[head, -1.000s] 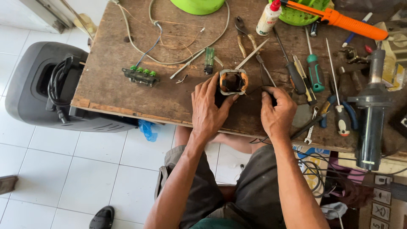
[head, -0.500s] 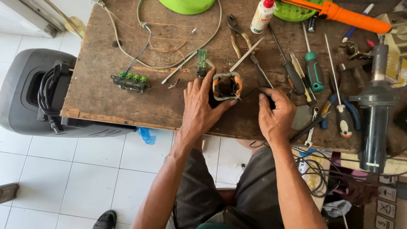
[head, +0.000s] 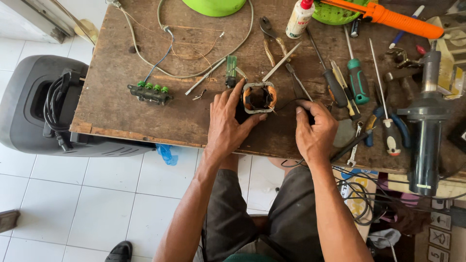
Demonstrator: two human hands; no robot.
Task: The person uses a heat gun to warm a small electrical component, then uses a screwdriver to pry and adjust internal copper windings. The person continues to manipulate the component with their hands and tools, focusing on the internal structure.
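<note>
Just left hand (head: 228,123) fingers touch the motor stator (head: 258,97), right hand (head: 315,131) clenched, screwdrivers (head: 357,80) beside.

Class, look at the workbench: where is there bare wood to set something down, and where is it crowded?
Bare wood lies at the near left corner, below the green terminal block and beside the left hand. The right side is crowded with screwdrivers, pliers and a heat gun.

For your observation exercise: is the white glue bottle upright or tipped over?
Tipped over: the white glue bottle lies flat on the wooden table, red cap pointing away.
</note>
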